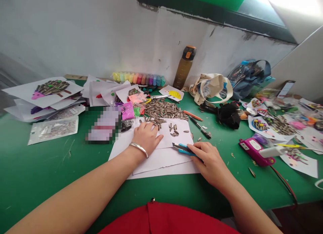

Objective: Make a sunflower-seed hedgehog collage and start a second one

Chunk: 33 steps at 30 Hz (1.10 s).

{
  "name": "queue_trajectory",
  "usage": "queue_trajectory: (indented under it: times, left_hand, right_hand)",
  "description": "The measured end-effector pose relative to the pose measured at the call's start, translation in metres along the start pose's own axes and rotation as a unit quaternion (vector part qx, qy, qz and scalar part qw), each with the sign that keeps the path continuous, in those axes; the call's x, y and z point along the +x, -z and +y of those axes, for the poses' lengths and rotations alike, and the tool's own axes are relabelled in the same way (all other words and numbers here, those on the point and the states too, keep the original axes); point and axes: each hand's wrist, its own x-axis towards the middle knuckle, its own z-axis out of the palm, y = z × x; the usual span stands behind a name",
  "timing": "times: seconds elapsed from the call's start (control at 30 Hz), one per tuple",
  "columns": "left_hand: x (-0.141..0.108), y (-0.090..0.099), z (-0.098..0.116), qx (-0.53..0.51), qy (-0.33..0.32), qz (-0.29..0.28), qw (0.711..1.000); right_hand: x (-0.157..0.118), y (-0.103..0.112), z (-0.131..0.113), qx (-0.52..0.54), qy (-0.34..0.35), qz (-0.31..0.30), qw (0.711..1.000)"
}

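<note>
White paper sheets (pixel 156 160) lie overlapping on the green table in front of me. My left hand (pixel 147 138) rests flat on the upper sheet, fingers stretched toward some sunflower seeds at its far edge. In my right hand (pixel 208 160) is a blue utility knife (pixel 185 149), its blade pointing left and lying at the edge of the smaller upper sheet. Several loose sunflower seeds (pixel 174 129) are scattered on that sheet, between and beyond my hands. Behind it spreads a large pile of sunflower seeds (pixel 164 109).
Scissors (pixel 158 96), an orange pen (pixel 193 115) and a black pen (pixel 200 127) lie around the pile. Hedgehog pictures (pixel 50 89) are stacked at left. A brown bottle (pixel 185 67) stands by the wall. A magenta device (pixel 256 151) with a red cord sits at right.
</note>
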Motion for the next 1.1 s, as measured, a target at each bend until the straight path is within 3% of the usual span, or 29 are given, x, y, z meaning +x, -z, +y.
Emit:
queue_trajectory:
  times: [0.27,1.1]
  left_hand:
    - [0.000,0.000,0.000,0.005,0.000,-0.001,1.000]
    - [0.001,0.001,0.001,0.009,-0.001,-0.003,1.000]
  right_hand:
    - [-0.007,-0.001,0.003,0.012,-0.009,-0.010,1.000]
    - [-0.004,-0.006,-0.024,0.022,-0.017,0.002,1.000]
